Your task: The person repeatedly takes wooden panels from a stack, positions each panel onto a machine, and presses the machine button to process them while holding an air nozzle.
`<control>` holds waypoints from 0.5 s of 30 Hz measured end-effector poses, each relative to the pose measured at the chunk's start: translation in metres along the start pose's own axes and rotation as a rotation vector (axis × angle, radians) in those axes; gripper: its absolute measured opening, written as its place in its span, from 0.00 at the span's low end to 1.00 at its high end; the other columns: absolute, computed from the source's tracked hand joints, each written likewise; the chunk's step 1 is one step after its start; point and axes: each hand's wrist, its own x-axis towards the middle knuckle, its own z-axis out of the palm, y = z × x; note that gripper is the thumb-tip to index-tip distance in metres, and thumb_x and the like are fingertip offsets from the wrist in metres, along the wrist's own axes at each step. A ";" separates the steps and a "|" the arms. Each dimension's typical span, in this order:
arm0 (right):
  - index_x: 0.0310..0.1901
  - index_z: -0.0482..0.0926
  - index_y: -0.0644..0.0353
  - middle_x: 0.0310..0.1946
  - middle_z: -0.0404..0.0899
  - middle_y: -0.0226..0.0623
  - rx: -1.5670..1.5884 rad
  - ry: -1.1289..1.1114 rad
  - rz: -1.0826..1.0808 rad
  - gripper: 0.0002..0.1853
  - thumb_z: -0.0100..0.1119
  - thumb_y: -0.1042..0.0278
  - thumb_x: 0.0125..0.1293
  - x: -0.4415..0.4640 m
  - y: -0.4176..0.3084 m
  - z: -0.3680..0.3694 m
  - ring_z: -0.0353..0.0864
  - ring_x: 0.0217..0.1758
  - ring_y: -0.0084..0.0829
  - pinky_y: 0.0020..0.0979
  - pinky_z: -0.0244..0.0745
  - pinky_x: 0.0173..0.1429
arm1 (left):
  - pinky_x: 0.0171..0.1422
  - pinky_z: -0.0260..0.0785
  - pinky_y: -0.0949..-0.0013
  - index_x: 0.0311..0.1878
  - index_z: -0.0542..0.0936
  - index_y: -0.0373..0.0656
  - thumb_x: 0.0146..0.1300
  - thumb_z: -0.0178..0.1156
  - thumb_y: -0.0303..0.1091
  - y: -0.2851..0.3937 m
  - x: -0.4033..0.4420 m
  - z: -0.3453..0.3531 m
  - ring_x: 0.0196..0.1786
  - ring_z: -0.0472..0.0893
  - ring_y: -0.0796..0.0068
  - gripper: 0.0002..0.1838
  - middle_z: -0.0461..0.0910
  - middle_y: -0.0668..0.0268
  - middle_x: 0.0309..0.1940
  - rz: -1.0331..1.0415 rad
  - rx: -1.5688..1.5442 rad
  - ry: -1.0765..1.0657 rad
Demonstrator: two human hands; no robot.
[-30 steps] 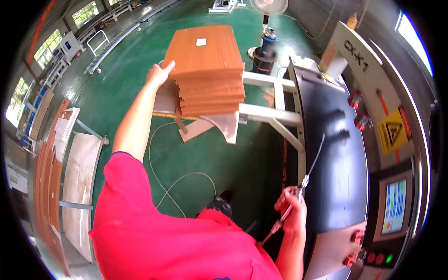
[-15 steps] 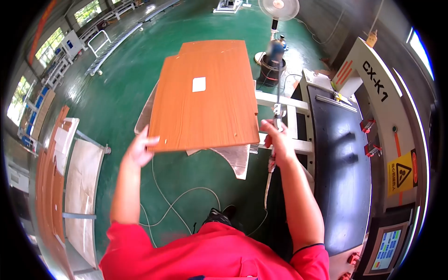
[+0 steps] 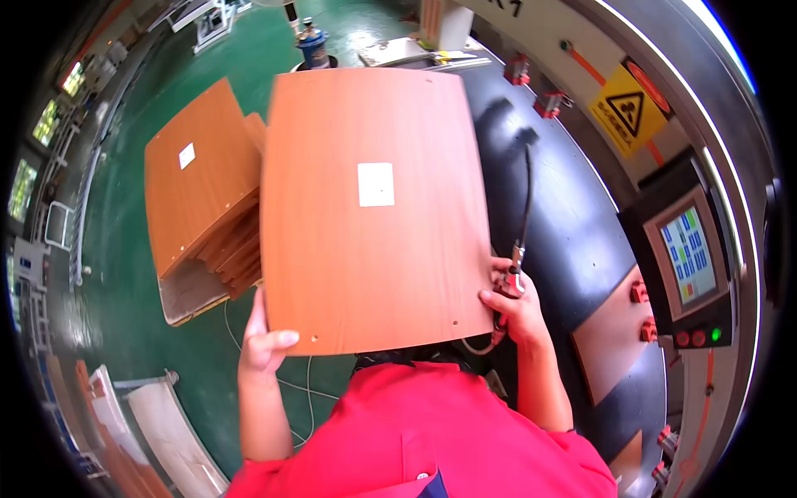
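Note:
A wood-grain panel (image 3: 332, 257) with a white label (image 3: 376, 184) is held up in front of me. My left hand (image 3: 266, 340) grips its near left corner, thumb on top beside a small hole. At the near right edge, my right hand (image 3: 515, 303) is closed around a red air blow gun (image 3: 512, 286), its fingers also against the panel. The gun's long dark nozzle points away over the black machine table (image 3: 544, 212). Left of the held panel is a stack of similar panels (image 3: 199, 191), the top one also labelled.
On the right stands a machine with a touchscreen (image 3: 687, 256), a yellow warning sign (image 3: 628, 108) and red clamps (image 3: 550, 104). Another panel (image 3: 614, 340) lies on its table. A hose (image 3: 309, 398) trails across the green floor. Boards (image 3: 174, 432) stand at lower left.
The top panel has come off the stack and moved right, toward the machine table, between both hands. My view has turned right. The air blow gun stays in my right hand.

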 end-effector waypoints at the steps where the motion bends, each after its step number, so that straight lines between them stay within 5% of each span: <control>1: 0.62 0.70 0.67 0.42 0.82 0.32 0.064 0.052 -0.028 0.31 0.71 0.80 0.56 -0.016 0.002 -0.018 0.83 0.46 0.26 0.30 0.78 0.54 | 0.75 0.60 0.61 0.71 0.62 0.40 0.40 0.68 0.24 -0.013 0.021 0.012 0.68 0.70 0.63 0.48 0.71 0.60 0.62 -0.045 -0.031 -0.088; 5: 0.62 0.71 0.68 0.41 0.80 0.30 -0.009 0.302 -0.098 0.28 0.70 0.79 0.60 -0.047 0.046 -0.078 0.80 0.42 0.21 0.25 0.75 0.49 | 0.78 0.59 0.57 0.76 0.59 0.42 0.44 0.64 0.19 -0.077 0.101 0.042 0.73 0.68 0.61 0.50 0.69 0.59 0.68 -0.343 -0.060 -0.346; 6: 0.63 0.71 0.68 0.41 0.80 0.30 0.051 0.332 -0.088 0.29 0.71 0.78 0.60 -0.047 0.060 -0.091 0.80 0.42 0.21 0.25 0.75 0.50 | 0.75 0.62 0.60 0.69 0.63 0.40 0.48 0.64 0.18 -0.089 0.116 0.053 0.69 0.71 0.64 0.41 0.71 0.60 0.62 -0.387 -0.078 -0.413; 15: 0.62 0.73 0.66 0.44 0.80 0.29 0.048 0.482 -0.061 0.26 0.68 0.75 0.62 -0.010 0.118 -0.142 0.77 0.41 0.20 0.25 0.73 0.45 | 0.76 0.60 0.58 0.69 0.64 0.43 0.49 0.64 0.17 -0.164 0.208 0.082 0.70 0.70 0.62 0.41 0.71 0.62 0.63 -0.628 -0.030 -0.462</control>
